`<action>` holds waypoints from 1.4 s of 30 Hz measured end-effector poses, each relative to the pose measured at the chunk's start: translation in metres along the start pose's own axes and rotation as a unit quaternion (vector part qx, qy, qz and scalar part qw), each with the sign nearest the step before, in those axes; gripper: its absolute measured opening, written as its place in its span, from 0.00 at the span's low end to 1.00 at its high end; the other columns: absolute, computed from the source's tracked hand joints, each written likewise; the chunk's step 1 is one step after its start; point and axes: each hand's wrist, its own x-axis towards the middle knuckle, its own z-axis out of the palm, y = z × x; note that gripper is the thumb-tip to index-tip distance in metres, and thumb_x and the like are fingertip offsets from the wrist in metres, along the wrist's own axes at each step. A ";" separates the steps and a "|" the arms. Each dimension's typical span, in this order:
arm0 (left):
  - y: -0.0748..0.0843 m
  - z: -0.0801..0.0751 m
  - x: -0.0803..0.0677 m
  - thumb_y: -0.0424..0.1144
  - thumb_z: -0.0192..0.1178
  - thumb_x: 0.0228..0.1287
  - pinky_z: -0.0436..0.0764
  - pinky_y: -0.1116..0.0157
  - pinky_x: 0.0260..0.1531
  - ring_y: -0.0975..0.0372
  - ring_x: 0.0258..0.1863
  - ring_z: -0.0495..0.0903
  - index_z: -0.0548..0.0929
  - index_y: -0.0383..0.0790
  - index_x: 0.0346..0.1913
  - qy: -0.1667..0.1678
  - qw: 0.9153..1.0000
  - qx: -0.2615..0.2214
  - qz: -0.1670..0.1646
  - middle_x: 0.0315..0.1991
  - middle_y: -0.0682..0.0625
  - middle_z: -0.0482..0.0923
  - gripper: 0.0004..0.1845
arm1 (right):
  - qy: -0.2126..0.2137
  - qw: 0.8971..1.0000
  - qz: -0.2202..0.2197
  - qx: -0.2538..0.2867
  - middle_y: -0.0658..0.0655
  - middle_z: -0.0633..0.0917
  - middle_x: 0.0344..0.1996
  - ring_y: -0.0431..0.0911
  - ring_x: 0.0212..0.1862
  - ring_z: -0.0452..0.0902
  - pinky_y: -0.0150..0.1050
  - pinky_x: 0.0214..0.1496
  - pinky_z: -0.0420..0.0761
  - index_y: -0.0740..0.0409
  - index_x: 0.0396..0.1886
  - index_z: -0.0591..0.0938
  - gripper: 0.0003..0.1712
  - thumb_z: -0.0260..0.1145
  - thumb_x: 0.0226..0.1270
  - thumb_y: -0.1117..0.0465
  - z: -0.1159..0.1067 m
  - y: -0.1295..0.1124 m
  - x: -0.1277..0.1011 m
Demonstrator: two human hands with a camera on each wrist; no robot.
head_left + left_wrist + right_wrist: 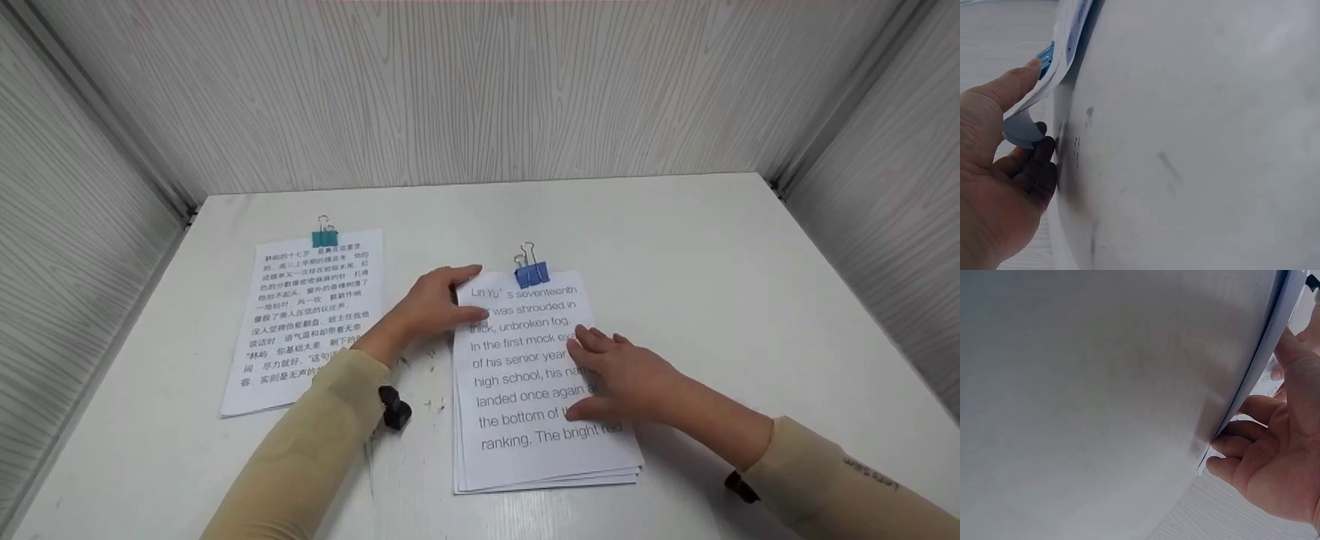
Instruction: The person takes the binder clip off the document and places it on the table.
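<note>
Where both hands rest, English-printed stack [536,375] wears blue clip [531,273].

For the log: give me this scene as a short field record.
left hand: pinches the top left corner of the English stack, thumb on top
right hand: rests flat on that stack's top sheet
blue clip: on the stack's top edge
Chinese stack: lies apart on the left, with a teal clip on top
table: white
</note>
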 end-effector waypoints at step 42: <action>0.007 0.025 -0.003 0.33 0.67 0.72 0.67 0.61 0.74 0.61 0.69 0.75 0.78 0.53 0.75 0.008 0.982 -0.189 -0.017 0.75 0.53 0.74 0.30 | 0.006 0.999 -0.023 0.025 0.59 0.58 0.84 0.58 0.84 0.52 0.59 0.83 0.56 0.57 0.85 0.62 0.60 0.73 0.65 0.30 -0.002 0.010 -0.004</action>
